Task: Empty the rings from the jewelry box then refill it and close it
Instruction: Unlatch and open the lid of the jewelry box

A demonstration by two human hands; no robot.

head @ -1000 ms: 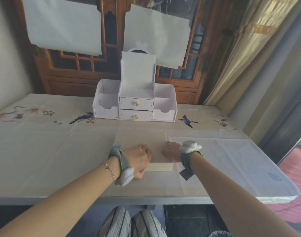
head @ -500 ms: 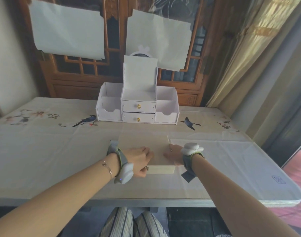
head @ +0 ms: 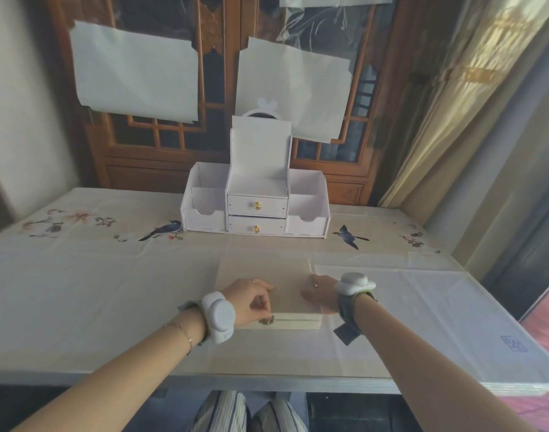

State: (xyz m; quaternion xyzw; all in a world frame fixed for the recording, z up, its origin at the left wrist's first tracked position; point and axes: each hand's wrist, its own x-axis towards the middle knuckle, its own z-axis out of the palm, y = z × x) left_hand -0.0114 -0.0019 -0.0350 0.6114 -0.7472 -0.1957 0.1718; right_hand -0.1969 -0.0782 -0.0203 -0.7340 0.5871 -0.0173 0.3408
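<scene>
We see the jewelry box point(head: 276, 294) lying flat on the bench point(head: 80, 307), lid down, near the front edge and roughly centred. Its long axis runs front to back from our view; the short front face with the brass clasp point(head: 267, 321) points toward us.

Left hand point(head: 251, 299) sits on the box's front-left corner, fingers curled, thumb and fingertips pinching at the clasp. Right hand point(head: 318, 296) lies flat on the lid's right side, fingers extended and relaxed, pressing on the top, not wrapped round anything. Both wrists carry white trackers; the left forearm has a thin bracelet point(head: 181, 330).

Room to move: wide bare cloth to the left of the box and more to the right, out to the bench's right edge. A strip of bench lies between the box front and the near edge. Behind the box there's a gap, then a white desk organiser point(head: 256, 207) with two gold-knobbed drawers standing well apart toward the back edge. Wooden lattice doors point(head: 210, 73) with paper sheets taped on are behind it; curtain point(head: 472, 104) at right.
</scene>
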